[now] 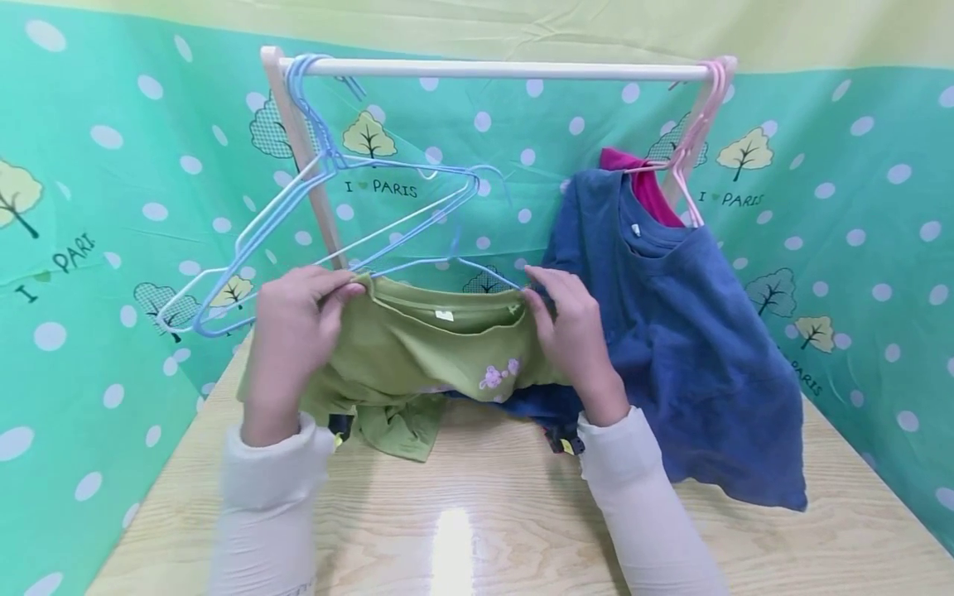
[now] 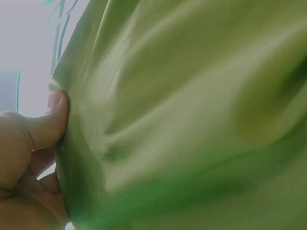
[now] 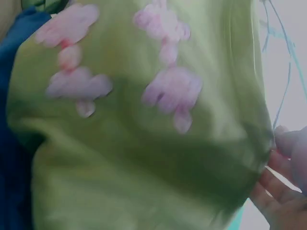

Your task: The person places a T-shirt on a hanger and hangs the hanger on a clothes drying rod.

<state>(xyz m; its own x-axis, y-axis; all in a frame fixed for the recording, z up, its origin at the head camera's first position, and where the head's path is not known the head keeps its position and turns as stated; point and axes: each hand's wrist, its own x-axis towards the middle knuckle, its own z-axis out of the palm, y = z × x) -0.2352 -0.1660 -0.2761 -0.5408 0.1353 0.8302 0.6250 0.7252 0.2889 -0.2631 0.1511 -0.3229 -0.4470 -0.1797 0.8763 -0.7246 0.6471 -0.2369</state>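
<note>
A green shirt (image 1: 417, 348) with pink appliqué is held up by its neckline. My left hand (image 1: 298, 319) pinches the left side of the neckline between thumb and fingers. On the other side, my right hand (image 1: 572, 327) pinches the shirt near the right end of the neck opening. A blue hanger (image 1: 417, 263) shows just above the neckline; its lower part is hidden behind the cloth. In the left wrist view, the thumb (image 2: 58, 112) presses on the green fabric. The right wrist view has pink appliqué (image 3: 175, 91) on the shirt and fingers at its edge.
A white rack bar (image 1: 492, 69) spans the back. Several blue and white hangers (image 1: 261, 219) hang at its left end, and pink hangers (image 1: 696, 136) at its right. A navy shirt (image 1: 671, 331) and a magenta garment (image 1: 656, 194) hang there, above the wooden table (image 1: 387, 530).
</note>
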